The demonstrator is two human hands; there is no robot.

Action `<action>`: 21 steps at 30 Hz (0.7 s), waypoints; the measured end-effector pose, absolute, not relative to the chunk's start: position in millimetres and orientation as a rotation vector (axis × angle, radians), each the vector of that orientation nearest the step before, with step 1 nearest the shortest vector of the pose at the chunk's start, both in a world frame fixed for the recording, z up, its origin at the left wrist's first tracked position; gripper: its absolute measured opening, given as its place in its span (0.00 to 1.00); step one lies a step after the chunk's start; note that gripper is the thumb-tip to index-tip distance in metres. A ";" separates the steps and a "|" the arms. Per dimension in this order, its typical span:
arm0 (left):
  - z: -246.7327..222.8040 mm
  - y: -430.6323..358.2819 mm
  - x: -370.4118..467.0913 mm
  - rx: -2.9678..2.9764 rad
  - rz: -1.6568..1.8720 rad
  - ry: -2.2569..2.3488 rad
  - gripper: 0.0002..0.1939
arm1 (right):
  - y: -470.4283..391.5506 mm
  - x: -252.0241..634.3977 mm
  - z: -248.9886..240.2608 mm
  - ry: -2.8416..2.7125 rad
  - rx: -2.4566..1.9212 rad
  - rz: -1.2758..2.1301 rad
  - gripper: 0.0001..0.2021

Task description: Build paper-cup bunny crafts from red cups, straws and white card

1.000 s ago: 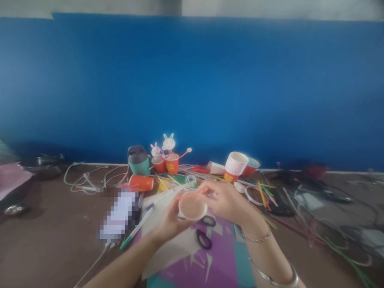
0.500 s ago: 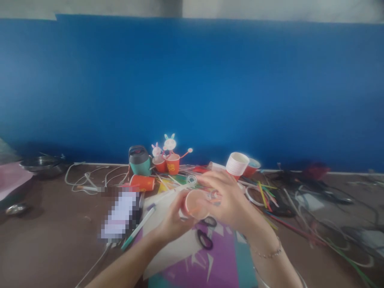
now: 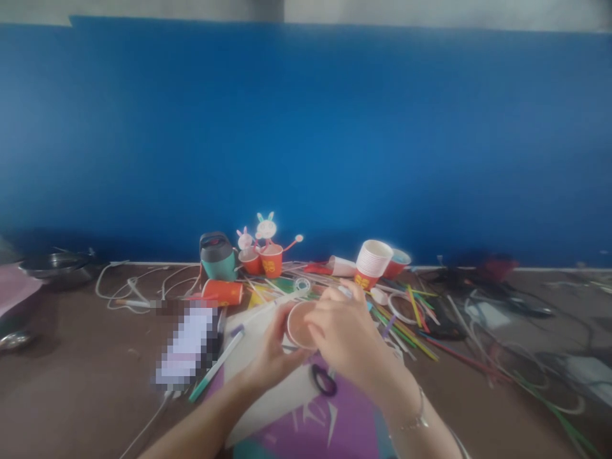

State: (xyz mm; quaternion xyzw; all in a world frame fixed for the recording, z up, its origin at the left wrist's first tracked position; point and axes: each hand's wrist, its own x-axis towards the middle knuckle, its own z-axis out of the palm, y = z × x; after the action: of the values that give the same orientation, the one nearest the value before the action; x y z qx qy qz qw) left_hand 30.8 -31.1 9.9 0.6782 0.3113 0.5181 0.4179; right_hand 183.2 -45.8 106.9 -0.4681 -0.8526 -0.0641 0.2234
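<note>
Tilted so that its open mouth faces me, a paper cup (image 3: pixel 300 324) sits in the grip of my left hand (image 3: pixel 275 350), whose fingers and thumb wrap its side. My right hand (image 3: pixel 347 328) is curled at the cup's right rim, with its thumb near the mouth; what its fingers pinch, if anything, is hidden. Below the cup lie scissors (image 3: pixel 324 380) with dark handles, on purple paper (image 3: pixel 354 414) with white cut scraps. A white sheet (image 3: pixel 268 408) spreads beneath my left wrist.
Behind stand a stack of paper cups (image 3: pixel 374 261), two cups with bunny figures (image 3: pixel 266 227) and a teal-and-grey container (image 3: pixel 218 258). An orange cup (image 3: pixel 222 292) lies sideways near a phone (image 3: pixel 186 347) and a marker (image 3: pixel 217 364). Coloured pipe cleaners (image 3: pixel 404 328) and cables (image 3: pixel 478 344) are strewn rightward.
My right hand has come lower and closed in over the cup's right side, covering more of it. My left hand still holds the cup. The view has shifted slightly.
</note>
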 end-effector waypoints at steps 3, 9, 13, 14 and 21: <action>7.2 -31.2 30.3 1.700 1.293 0.781 0.29 | -47.7 181.8 103.0 -2.340 -1.350 -0.253 0.12; 7.7 -31.2 30.2 1.733 1.281 0.766 0.29 | -48.4 180.7 101.9 -2.355 -1.342 -0.249 0.11; 7.8 -31.7 30.4 1.753 1.282 0.776 0.28 | -46.2 177.6 101.6 -2.350 -1.362 -0.218 0.11; 7.8 -31.9 30.4 1.758 1.277 0.785 0.28 | -45.7 176.5 101.4 -2.344 -1.370 -0.210 0.11; 10.6 -32.1 30.5 1.823 1.292 0.822 0.28 | -47.8 171.9 102.2 -2.347 -1.382 -0.135 0.12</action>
State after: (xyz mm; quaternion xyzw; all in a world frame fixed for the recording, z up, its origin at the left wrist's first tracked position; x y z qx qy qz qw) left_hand 30.5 -32.1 10.6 0.7109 0.3204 0.5040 0.3713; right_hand 171.9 -47.8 102.2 -0.4958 -0.8423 -0.0486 0.2058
